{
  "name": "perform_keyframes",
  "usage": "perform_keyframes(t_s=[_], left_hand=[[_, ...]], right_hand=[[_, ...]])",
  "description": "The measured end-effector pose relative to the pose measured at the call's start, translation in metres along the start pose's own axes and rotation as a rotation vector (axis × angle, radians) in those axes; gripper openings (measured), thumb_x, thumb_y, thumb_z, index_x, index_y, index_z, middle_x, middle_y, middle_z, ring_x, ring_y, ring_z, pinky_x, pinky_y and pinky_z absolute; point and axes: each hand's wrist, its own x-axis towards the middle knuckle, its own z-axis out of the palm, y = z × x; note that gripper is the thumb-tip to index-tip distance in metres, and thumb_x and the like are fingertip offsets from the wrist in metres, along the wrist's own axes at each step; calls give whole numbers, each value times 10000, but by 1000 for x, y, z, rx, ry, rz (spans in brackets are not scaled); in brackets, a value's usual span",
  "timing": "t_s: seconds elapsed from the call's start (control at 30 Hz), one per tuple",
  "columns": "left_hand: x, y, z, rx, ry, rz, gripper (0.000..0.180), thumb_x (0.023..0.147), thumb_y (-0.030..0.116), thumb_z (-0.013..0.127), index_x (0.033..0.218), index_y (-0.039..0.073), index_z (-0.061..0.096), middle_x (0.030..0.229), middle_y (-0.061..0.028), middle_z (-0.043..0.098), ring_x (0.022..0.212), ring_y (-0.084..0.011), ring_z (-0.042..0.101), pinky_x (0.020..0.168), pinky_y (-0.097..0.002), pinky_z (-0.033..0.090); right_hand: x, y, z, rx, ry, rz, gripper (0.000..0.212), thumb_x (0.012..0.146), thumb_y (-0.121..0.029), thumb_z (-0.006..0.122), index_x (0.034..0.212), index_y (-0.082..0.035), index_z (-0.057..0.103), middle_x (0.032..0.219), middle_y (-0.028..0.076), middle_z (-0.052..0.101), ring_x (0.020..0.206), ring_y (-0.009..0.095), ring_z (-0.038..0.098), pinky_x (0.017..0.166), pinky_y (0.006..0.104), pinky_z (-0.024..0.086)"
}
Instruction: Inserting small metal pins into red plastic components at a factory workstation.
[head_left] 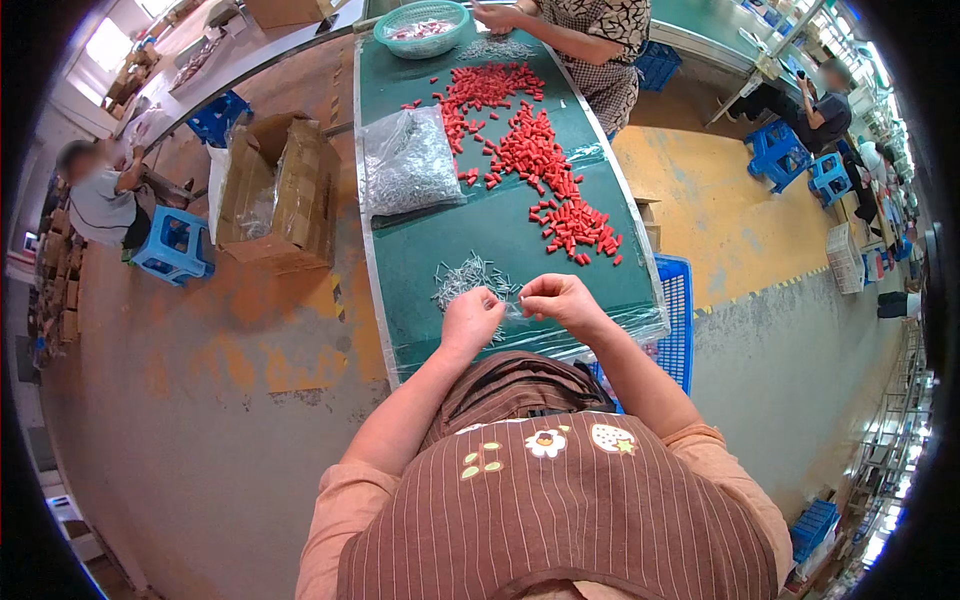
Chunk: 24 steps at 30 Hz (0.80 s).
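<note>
A long green table (480,235) runs away from the person, and both hands work at its near end. A clear bag (408,160) of small metal pins lies farther up on the left side. A big scatter of red caps (540,160) runs up the middle and right, with its near end well off from the hands. At the far end sits a green basket (422,27), by another person's hand (497,14).

Just in front of the hands lies a small pile of pins (470,275). It sits up and to the left of where the fingers meet, and the pins point every which way.

The left hand (470,318) is nearer the pile, almost touching its near edge. Its fingers are pinched together. The right hand (558,298) is a bit farther, off to the right, with its fingers pinched too. The two sets of fingertips nearly meet between the hands. They may be holding one pin, or a pin and a cap, but it is too small to tell.
</note>
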Motion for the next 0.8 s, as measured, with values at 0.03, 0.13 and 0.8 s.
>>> perform_keyframes(t_s=[0.03, 0.13, 0.8], left_hand=[[0, 5, 1, -13, -10, 17, 177, 718, 215, 624, 762, 44, 641, 758, -148, 641, 721, -296, 628, 660, -376, 490], [-1, 9, 4, -37, -21, 51, 170, 725, 207, 609, 767, 45, 641, 755, -151, 639, 725, -301, 627, 663, -383, 490], [7, 3, 5, -120, -32, 2, 167, 721, 188, 589, 768, 34, 634, 709, -154, 630, 670, -280, 624, 633, -363, 483]], right_hand=[[-1, 0, 3, -208, 17, -66, 132, 732, -67, 639, 845, 1, 635, 798, 76, 633, 773, 174, 623, 673, 283, 485], [-7, -3, 15, -590, 106, -281, 142, 715, -105, 616, 832, -35, 654, 805, 118, 633, 765, 242, 618, 692, 322, 479], [-9, -29, 15, -787, 143, -333, 167, 753, -87, 572, 886, -9, 635, 867, 179, 626, 841, 325, 604, 747, 371, 477]])
